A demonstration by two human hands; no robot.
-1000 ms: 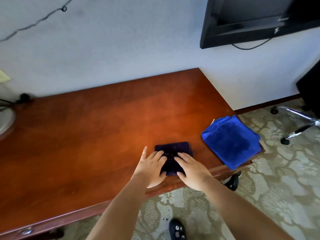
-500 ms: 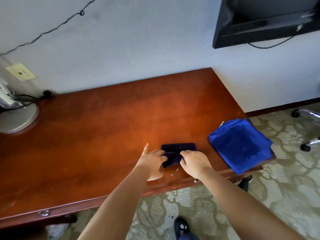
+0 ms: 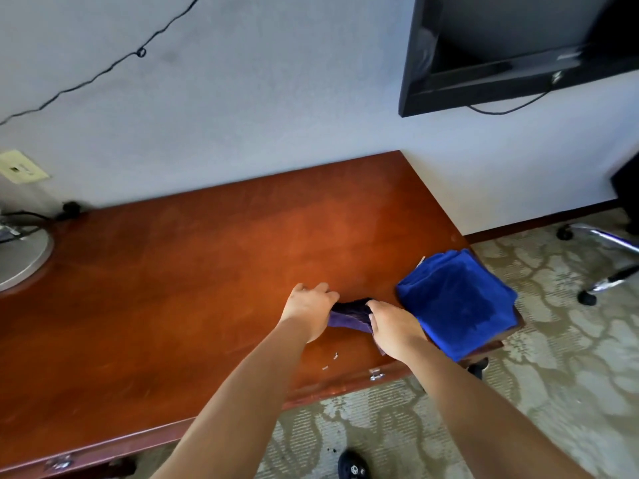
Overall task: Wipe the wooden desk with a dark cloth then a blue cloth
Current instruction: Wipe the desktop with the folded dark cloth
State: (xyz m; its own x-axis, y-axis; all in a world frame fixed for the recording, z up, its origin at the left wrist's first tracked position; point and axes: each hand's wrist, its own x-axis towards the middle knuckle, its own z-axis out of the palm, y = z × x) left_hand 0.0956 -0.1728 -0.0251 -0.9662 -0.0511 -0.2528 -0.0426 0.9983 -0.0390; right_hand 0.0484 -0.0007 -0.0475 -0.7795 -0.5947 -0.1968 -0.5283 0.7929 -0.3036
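The dark cloth (image 3: 349,314) is bunched up just above the wooden desk (image 3: 207,278), near its front edge. My left hand (image 3: 309,311) grips its left end and my right hand (image 3: 394,326) grips its right end, so most of the cloth is hidden between them. A folded blue cloth (image 3: 456,302) lies on the desk's front right corner, right beside my right hand and overhanging the edge a little.
A round grey lamp base (image 3: 20,257) with cables stands at the desk's far left. A few small white crumbs (image 3: 330,361) lie near the front edge. A wall-mounted black screen (image 3: 518,46) hangs at upper right. Chrome chair legs (image 3: 608,257) stand on the patterned carpet.
The dark cloth lay flat under both hands; both hands have since gathered it, bunched it and lifted it off the desk. The view has shifted a little left.
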